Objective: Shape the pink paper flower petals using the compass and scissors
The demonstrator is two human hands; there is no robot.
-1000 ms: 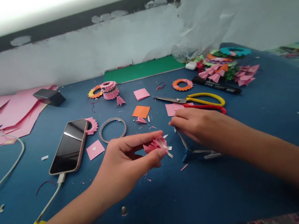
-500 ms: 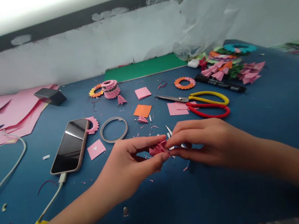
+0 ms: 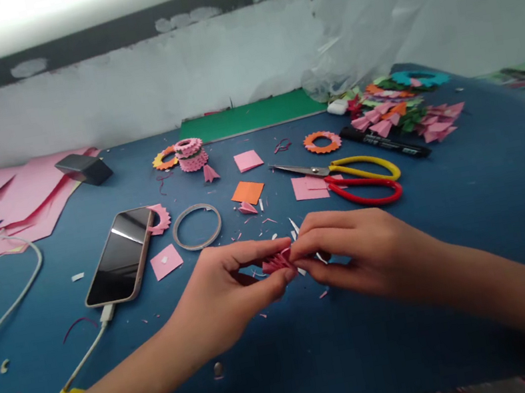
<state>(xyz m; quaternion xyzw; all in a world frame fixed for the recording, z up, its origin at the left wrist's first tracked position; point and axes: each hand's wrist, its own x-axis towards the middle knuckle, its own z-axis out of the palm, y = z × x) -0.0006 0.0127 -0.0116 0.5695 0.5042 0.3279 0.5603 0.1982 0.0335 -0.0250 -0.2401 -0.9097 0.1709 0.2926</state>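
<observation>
Between both hands, a little above the table, is a small piece of pleated pink paper (image 3: 278, 261). My left hand (image 3: 231, 290) pinches it between thumb and fingers from the left. The fingertips of my right hand (image 3: 359, 244) are closed on its right end. Part of the folded paper is hidden by the fingers. Behind the hands lie a small folded pink piece (image 3: 247, 208), an orange paper square (image 3: 248, 192) and scissors (image 3: 322, 171) with one yellow and one red handle. Paper scraps are scattered on the blue table (image 3: 283, 369) around and below the hands.
To the left lie a phone (image 3: 121, 257) with a white cable (image 3: 86, 356) plugged in, and a roll of tape (image 3: 197, 227). Pink sheets (image 3: 29, 197) with a dark block (image 3: 83, 169) sit farther back. At the back right are a black marker (image 3: 385, 143) and folded paper pieces (image 3: 439, 121).
The view has shifted slightly, so the table's things appear a little to the left. Both hands keep hold of the pleated paper; the right fingertips have moved only slightly.
</observation>
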